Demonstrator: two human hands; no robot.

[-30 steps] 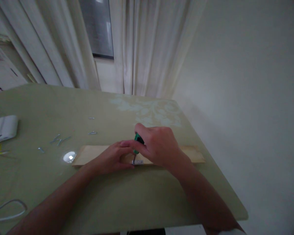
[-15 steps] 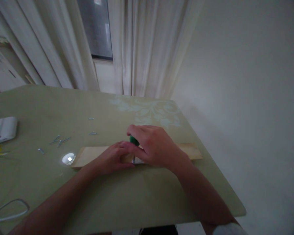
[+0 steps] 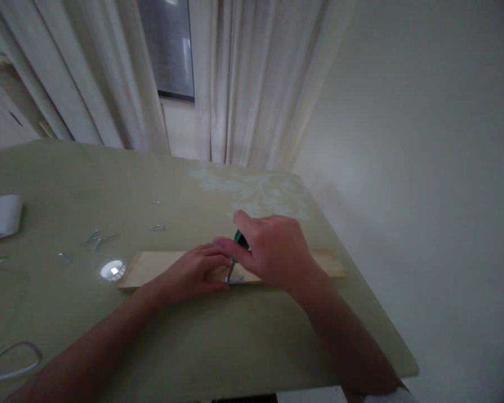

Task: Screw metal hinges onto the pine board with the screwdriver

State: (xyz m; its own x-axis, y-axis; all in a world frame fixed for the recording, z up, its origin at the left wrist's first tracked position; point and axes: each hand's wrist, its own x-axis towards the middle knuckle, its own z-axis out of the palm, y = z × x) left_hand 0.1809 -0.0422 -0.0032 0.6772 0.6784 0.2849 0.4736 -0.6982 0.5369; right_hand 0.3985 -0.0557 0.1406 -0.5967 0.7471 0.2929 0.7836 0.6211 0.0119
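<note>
One green screwdriver (image 3: 239, 241) is gripped, tip down, by the right hand (image 3: 273, 253). One board (image 3: 151, 266), lying sideways, is pressed under the open left hand (image 3: 193, 274).

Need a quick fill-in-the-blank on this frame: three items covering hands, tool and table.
1. The right hand grips a screwdriver with a ____ handle.
2. The left hand rests on a long ____ board.
3. Loose screws lie on the table to the board's ____.
Missing words: green; wooden; left.
</note>
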